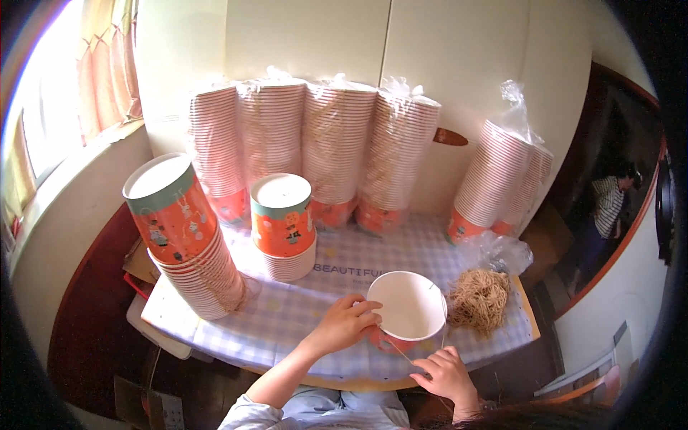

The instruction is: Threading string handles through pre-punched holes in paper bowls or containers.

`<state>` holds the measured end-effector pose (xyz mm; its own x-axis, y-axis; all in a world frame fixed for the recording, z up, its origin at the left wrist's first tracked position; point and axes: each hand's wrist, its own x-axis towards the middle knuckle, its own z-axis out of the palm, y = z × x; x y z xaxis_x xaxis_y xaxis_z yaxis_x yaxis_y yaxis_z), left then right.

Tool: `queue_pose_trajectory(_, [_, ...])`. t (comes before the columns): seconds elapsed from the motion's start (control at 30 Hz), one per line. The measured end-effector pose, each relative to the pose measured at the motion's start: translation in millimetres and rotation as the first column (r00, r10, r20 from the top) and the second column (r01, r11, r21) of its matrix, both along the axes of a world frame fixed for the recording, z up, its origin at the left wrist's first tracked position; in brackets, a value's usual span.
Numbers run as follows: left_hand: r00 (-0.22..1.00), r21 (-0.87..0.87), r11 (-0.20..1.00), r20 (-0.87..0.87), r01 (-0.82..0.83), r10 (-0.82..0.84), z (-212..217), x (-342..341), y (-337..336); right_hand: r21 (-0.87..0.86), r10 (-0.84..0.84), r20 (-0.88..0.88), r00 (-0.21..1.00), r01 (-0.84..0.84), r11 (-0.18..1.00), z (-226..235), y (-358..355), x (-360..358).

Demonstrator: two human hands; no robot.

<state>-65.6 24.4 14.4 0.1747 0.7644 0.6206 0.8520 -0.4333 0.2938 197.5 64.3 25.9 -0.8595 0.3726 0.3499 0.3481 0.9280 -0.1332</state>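
white-orange round paper tub (407, 304) upright, ahead-left of right hand (446, 374) pinching thin tan string (401, 351); left hand (342, 324) nearer, at rim, grip unclear.

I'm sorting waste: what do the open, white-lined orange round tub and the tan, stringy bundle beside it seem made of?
Round tub: probably paperboard, smooth, maybe coated, judging by its even white inside and rounded rim. Stringy bundle: matte cord, perhaps natural fibre, judging by its dull, tangled strands.

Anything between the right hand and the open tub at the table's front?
Nothing solid visible: only thin string spans the gap between the right hand and the open tub. The left hand is at the tub's left side, off that path.
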Motion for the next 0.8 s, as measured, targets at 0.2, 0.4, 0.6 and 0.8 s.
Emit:
queue_pose_trajectory(0.2, [0.873, -0.110, 0.965, 0.459, 0.238, -0.163, 21, -35, -30, 0.083, -0.007, 0.005, 1.000, 0.007, 0.997, 4, 5, -13])
queue_pose_trajectory(0.4, [0.678, -0.152, 0.950, 0.731, 0.271, -0.077, 47, -62, -67, 0.203, 0.178, -0.268, 0.947, -0.125, 0.971, 13, 17, -43])
queue_pose_trajectory(0.6, [0.578, 0.032, 0.997, 0.813, 0.071, -0.067, 47, -84, -94, 0.100, 0.383, -0.413, 0.826, -0.377, 0.921, 44, 16, -92])
queue_pose_trajectory(0.8, [0.926, 0.260, 0.958, 0.378, -0.121, 0.015, 66, -95, -129, -0.207, 0.218, -0.677, 0.703, -0.465, 0.861, 62, 24, -139])
